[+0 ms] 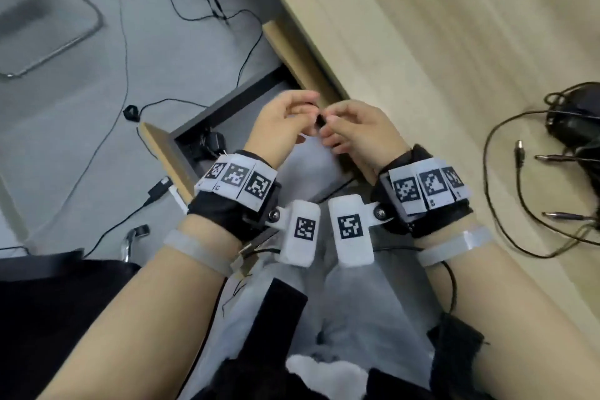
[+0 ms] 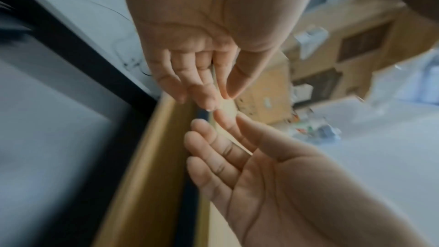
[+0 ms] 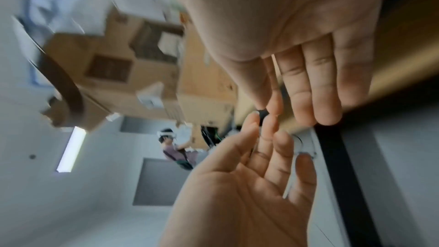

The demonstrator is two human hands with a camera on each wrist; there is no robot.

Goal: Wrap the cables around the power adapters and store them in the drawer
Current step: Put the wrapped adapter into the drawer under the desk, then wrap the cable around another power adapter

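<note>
Fingertips of both hands meet on a small black piece [image 1: 320, 122]: the right hand [image 1: 358, 130] pinches it between thumb and forefinger, its other fingers straight, while the left hand [image 1: 281, 122] touches it with loosely curled fingers. Below lies the open drawer [image 1: 227, 107], an adapter [image 1: 211, 143] inside. More adapters and cables [image 1: 571, 127] lie on the desk [image 1: 454, 42], far right.

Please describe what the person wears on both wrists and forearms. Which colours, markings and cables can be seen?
The left hand and right hand are bare. Each wrist carries a black strap with white square-code tags, plus a white block bearing one black code, fixed by a screwed bracket. Behind each strap sits a translucent white band. A thin black cable runs from the right band along the forearm.
</note>
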